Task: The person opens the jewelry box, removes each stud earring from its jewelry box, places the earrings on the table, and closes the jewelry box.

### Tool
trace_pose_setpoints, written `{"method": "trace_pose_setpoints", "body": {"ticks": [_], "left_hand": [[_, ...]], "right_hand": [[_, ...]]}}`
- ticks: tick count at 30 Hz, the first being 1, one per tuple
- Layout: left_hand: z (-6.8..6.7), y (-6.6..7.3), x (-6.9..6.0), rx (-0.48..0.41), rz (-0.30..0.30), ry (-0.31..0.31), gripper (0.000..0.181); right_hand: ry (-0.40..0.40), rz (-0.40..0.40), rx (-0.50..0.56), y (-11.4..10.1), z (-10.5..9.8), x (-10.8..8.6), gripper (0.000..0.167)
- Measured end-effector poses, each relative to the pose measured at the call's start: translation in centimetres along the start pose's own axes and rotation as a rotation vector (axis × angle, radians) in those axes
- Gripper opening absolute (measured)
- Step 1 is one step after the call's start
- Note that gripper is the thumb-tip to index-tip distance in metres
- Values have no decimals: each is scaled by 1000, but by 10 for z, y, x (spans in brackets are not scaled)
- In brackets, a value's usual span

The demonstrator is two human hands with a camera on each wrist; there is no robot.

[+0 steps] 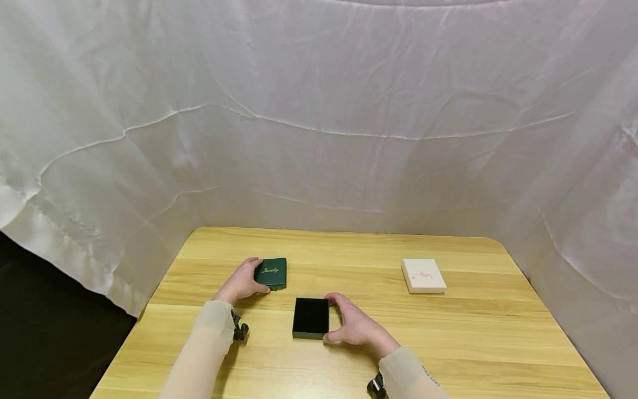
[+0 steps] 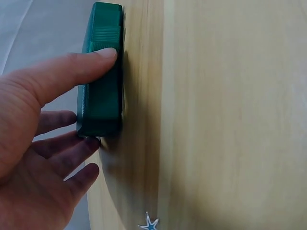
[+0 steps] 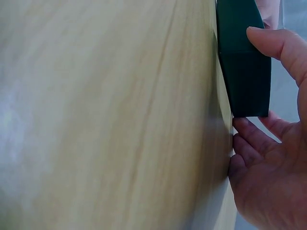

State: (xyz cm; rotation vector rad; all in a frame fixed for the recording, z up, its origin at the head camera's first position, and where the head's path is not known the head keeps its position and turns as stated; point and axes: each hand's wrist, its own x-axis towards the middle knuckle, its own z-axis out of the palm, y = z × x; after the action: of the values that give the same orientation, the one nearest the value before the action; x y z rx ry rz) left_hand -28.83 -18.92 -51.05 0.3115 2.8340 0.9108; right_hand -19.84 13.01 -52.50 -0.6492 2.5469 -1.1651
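Observation:
A green case with gold lettering (image 1: 274,272) lies at the table's left; my left hand (image 1: 245,281) grips its left end. In the left wrist view the thumb presses the ribbed side of the case (image 2: 103,91), fingers behind and at its end. Nearer the front lies a dark green square box (image 1: 311,318) with a black inside facing up. My right hand (image 1: 355,324) holds its right side between thumb and fingers. The right wrist view shows the thumb on one side of the box (image 3: 245,76), fingers at its end and far side.
A white box with pink print (image 1: 425,275) sits at the right of the wooden table (image 1: 478,332). Pale curtains (image 1: 349,166) hang behind and beside the table. A small star-shaped piece (image 2: 150,224) shows at the bottom of the left wrist view.

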Motion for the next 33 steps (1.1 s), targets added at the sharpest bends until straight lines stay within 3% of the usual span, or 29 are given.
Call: {"method": "trace_pose_setpoints", "body": {"ticks": [17, 23, 33], "left_hand": [[0, 4, -7, -52, -7, 33, 87], [-1, 14, -11, -61, 35, 74, 87], [1, 41, -26, -52, 113, 113, 89]], "right_hand": [[-13, 6, 43, 1, -1, 0, 93], [-11, 32, 79, 2, -3, 0, 99], [20, 42, 87, 0, -5, 1, 92]]}}
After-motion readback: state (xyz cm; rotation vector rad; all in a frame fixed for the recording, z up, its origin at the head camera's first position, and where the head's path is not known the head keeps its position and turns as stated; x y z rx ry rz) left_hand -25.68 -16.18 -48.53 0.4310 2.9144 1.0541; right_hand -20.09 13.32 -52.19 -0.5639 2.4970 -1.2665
